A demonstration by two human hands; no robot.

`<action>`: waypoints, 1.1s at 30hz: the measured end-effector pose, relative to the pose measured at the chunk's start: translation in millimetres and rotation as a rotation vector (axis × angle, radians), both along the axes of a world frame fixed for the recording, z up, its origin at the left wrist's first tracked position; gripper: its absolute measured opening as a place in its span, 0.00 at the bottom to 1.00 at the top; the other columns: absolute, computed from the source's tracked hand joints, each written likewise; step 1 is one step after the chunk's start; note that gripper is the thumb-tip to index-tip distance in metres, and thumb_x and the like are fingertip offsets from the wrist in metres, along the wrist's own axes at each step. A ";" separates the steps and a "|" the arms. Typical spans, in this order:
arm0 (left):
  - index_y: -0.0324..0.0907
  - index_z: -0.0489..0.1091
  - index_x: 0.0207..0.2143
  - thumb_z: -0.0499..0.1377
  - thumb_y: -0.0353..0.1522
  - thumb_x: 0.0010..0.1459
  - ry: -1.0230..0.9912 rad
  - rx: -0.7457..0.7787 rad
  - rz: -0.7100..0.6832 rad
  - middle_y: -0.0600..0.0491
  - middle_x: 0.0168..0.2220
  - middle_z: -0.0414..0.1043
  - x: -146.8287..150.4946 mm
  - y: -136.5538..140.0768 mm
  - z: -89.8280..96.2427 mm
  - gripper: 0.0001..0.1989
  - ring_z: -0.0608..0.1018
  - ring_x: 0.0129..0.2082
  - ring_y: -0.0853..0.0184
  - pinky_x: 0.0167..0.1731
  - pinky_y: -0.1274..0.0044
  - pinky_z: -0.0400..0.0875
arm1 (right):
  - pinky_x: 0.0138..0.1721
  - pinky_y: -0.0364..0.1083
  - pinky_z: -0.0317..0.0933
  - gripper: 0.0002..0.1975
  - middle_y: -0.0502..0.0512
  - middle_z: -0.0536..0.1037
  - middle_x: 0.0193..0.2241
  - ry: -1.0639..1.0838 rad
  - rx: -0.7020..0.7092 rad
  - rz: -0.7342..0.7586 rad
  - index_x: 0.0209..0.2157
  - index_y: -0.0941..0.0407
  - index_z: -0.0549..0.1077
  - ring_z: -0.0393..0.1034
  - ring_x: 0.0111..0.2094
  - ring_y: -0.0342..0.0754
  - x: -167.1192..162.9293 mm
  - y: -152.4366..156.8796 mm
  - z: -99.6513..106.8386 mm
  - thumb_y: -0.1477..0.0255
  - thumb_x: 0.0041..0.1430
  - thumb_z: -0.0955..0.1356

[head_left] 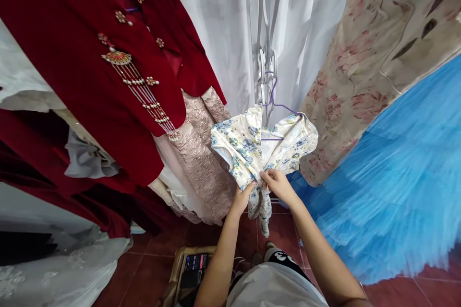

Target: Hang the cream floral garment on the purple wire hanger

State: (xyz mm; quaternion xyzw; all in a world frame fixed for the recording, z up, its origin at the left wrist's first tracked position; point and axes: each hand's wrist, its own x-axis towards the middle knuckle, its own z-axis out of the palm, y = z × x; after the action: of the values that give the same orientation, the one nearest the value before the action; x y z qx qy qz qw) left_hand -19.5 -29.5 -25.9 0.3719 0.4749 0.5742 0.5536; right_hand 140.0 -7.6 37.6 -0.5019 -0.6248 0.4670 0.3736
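The small white garment with a blue floral print [259,146] hangs on a thin purple wire hanger [279,105] at the centre of the view. The hanger hooks onto a white metal stand [264,57], which carries the weight, so both hands are free to work the cloth.

The left hand [244,196] and the right hand [275,183] meet at the garment's front, at 6 o'clock from the hanger. Each hand has its fingers pinched together on the printed fabric, one on each side of the front opening. The 2 grips sit almost touching, which draws the 2 edges toward each other. Below the hands the cloth is bunched and trails down toward the red tiled floor [151,268].

Surrounding items:
- At 10 o'clock, a dark red velvet garment with a pearl tassel brooch [118,57].
- At 8 o'clock, just beside the floral piece, a pale pink brocade dress [201,163].
- At 12 o'clock, behind the stand, a white sheer curtain [223,19].
- At 2 o'clock, a beige cloth with a pink flower print [360,57].
- At 4 o'clock, a bright blue tulle skirt [396,177].
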 end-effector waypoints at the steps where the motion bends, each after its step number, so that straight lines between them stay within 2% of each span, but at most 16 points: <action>1: 0.41 0.76 0.50 0.70 0.39 0.50 0.025 0.004 -0.011 0.44 0.55 0.77 -1.3 -0.1 -0.3 0.24 0.75 0.59 0.52 0.62 0.63 0.65 | 0.25 0.44 0.57 0.18 0.51 0.75 0.17 0.051 0.000 -0.017 0.25 0.54 0.66 0.63 0.18 0.44 -0.8 -1.6 -1.1 0.58 0.65 0.64; 3: 0.41 0.74 0.51 0.69 0.40 0.51 0.069 0.026 -0.014 0.44 0.55 0.76 -3.6 -1.8 0.5 0.25 0.75 0.59 0.52 0.61 0.63 0.66 | 0.24 0.44 0.55 0.18 0.50 0.73 0.15 0.141 0.017 -0.050 0.24 0.54 0.65 0.61 0.17 0.43 -1.7 -6.1 -3.1 0.57 0.63 0.66; 4: 0.42 0.72 0.53 0.68 0.41 0.52 0.092 0.061 0.030 0.43 0.56 0.75 -4.4 -4.0 1.6 0.27 0.75 0.59 0.52 0.61 0.64 0.66 | 0.23 0.44 0.54 0.19 0.49 0.72 0.14 0.184 0.026 -0.064 0.23 0.54 0.65 0.59 0.16 0.43 -1.7 -9.1 -4.1 0.57 0.62 0.67; 5: 0.43 0.69 0.56 0.67 0.41 0.53 0.122 0.113 0.121 0.43 0.58 0.73 -4.9 -7.5 3.0 0.29 0.74 0.60 0.53 0.61 0.65 0.66 | 0.22 0.44 0.53 0.19 0.49 0.71 0.14 0.222 0.028 -0.079 0.22 0.53 0.65 0.58 0.16 0.42 -1.5 -12.8 -5.0 0.56 0.60 0.67; 8: 0.45 0.61 0.60 0.63 0.42 0.59 0.287 0.307 0.522 0.43 0.62 0.65 -1.9 -23.7 7.2 0.29 0.69 0.63 0.56 0.62 0.66 0.63 | 0.19 0.43 0.48 0.21 0.49 0.70 0.13 0.289 -0.006 -0.121 0.21 0.54 0.66 0.54 0.14 0.41 -0.8 -26.7 -6.4 0.54 0.58 0.69; 9: 0.45 0.62 0.58 0.62 0.41 0.60 0.359 0.359 0.568 0.42 0.61 0.65 1.1 -29.5 8.3 0.26 0.69 0.62 0.56 0.62 0.66 0.63 | 0.19 0.43 0.47 0.21 0.49 0.71 0.13 0.301 -0.018 -0.135 0.20 0.54 0.67 0.53 0.14 0.41 -1.0 -31.8 -6.1 0.54 0.57 0.70; 10: 0.45 0.63 0.56 0.61 0.40 0.61 0.425 0.397 0.524 0.41 0.59 0.66 5.1 -34.4 9.4 0.23 0.70 0.61 0.56 0.61 0.65 0.64 | 0.18 0.44 0.46 0.21 0.49 0.71 0.13 0.310 -0.025 -0.142 0.20 0.55 0.68 0.53 0.14 0.41 -1.6 -36.8 -5.2 0.54 0.56 0.70; 13: 0.43 0.68 0.49 0.61 0.37 0.62 0.528 0.446 0.138 0.43 0.50 0.73 20.6 -38.6 14.7 0.15 0.75 0.52 0.56 0.55 0.67 0.69 | 0.19 0.44 0.49 0.20 0.51 0.73 0.14 0.337 -0.020 -0.130 0.20 0.55 0.71 0.57 0.14 0.42 -5.6 -50.1 0.6 0.56 0.55 0.72; 15: 0.43 0.70 0.44 0.59 0.36 0.62 0.539 0.420 0.020 0.46 0.42 0.76 29.9 -33.0 20.2 0.09 0.78 0.45 0.58 0.48 0.69 0.71 | 0.19 0.44 0.51 0.19 0.52 0.74 0.15 0.353 -0.016 -0.117 0.21 0.56 0.72 0.59 0.15 0.42 -8.6 -55.5 6.0 0.56 0.55 0.73; 18: 0.44 0.70 0.33 0.57 0.36 0.62 0.585 0.407 0.011 0.50 0.32 0.76 37.3 -23.7 27.0 0.07 0.78 0.35 0.61 0.40 0.73 0.71 | 0.18 0.43 0.50 0.20 0.53 0.74 0.15 0.378 -0.006 -0.176 0.21 0.57 0.73 0.57 0.14 0.41 -9.0 -53.3 15.3 0.54 0.54 0.72; 21: 0.44 0.68 0.30 0.58 0.36 0.62 0.639 0.442 -0.008 0.50 0.31 0.75 37.9 -24.7 27.8 0.07 0.77 0.34 0.61 0.39 0.73 0.70 | 0.16 0.42 0.47 0.20 0.52 0.73 0.15 0.442 0.026 -0.269 0.20 0.57 0.72 0.53 0.13 0.39 -3.1 -33.2 31.7 0.54 0.52 0.73; 24: 0.45 0.68 0.31 0.59 0.36 0.61 0.675 0.426 -0.009 0.50 0.30 0.75 36.5 -33.9 25.9 0.06 0.77 0.33 0.60 0.39 0.72 0.70 | 0.15 0.42 0.42 0.20 0.51 0.72 0.15 0.522 0.075 -0.300 0.18 0.57 0.70 0.50 0.13 0.37 3.2 3.4 62.5 0.56 0.49 0.74; 29: 0.46 0.69 0.30 0.61 0.35 0.59 0.676 0.402 -0.044 0.51 0.29 0.75 34.1 -45.4 20.7 0.05 0.78 0.32 0.60 0.38 0.71 0.71 | 0.15 0.42 0.43 0.15 0.51 0.73 0.17 0.603 0.202 -0.343 0.20 0.58 0.72 0.49 0.14 0.37 3.3 65.3 127.9 0.64 0.51 0.73; 31: 0.45 0.69 0.31 0.61 0.34 0.59 0.678 0.403 -0.093 0.51 0.29 0.75 30.7 -45.3 17.0 0.05 0.79 0.33 0.60 0.38 0.71 0.72 | 0.16 0.42 0.44 0.12 0.50 0.72 0.16 0.608 0.234 -0.358 0.21 0.58 0.73 0.50 0.14 0.37 2.3 77.6 144.2 0.66 0.53 0.72; 33: 0.45 0.70 0.32 0.61 0.33 0.60 0.697 0.430 -0.152 0.50 0.31 0.75 24.5 -39.9 18.8 0.03 0.79 0.35 0.60 0.40 0.71 0.72 | 0.16 0.42 0.45 0.11 0.50 0.72 0.16 0.586 0.250 -0.350 0.22 0.59 0.73 0.51 0.14 0.37 2.3 80.5 151.0 0.69 0.55 0.71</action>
State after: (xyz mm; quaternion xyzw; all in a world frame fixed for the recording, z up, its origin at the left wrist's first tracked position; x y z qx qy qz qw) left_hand 5.0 -69.4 -7.2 0.6850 0.4743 0.4578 0.3102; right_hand 142.3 72.9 188.6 -0.3967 -0.4479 0.4401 0.6696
